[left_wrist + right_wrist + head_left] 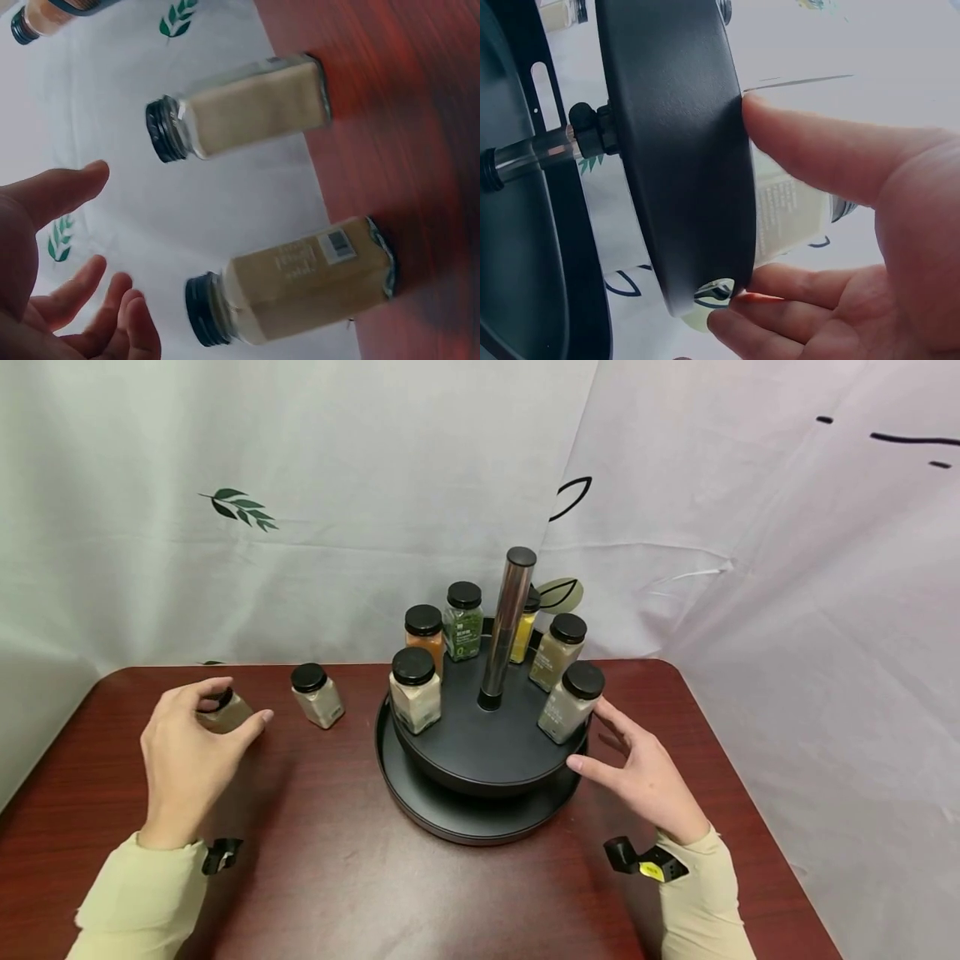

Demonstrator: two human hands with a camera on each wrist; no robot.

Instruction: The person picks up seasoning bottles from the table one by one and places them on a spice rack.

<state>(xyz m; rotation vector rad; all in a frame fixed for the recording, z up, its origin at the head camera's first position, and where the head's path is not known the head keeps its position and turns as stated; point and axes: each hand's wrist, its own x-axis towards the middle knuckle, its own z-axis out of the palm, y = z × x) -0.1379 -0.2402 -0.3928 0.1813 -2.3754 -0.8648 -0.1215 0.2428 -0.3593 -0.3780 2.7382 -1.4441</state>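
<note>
My left hand (pixel 183 752) hovers at a square spice jar (pixel 232 714) with a black lid on the left of the table, thumb and fingers apart. In the left wrist view a gap shows between the fingers and that beige-filled jar (pixel 311 281). A second similar jar (pixel 321 700) stands just right of it. My right hand (pixel 648 781) touches the right rim of the black two-tier turntable's upper tray (pixel 480 760), thumb and fingers spread along the edge (pixel 686 150). Close to these fingers, a pale jar (pixel 564 714) stands on that tray.
Around the upper tray stand more black-lidded jars, among them a cream one (pixel 416 702), a green one (pixel 463 631) and a yellow one (pixel 522 635). A central post (pixel 506 627) rises from it. The wider lower tray (pixel 472 828) lies beneath. Behind the table hangs a white curtain (pixel 360 510).
</note>
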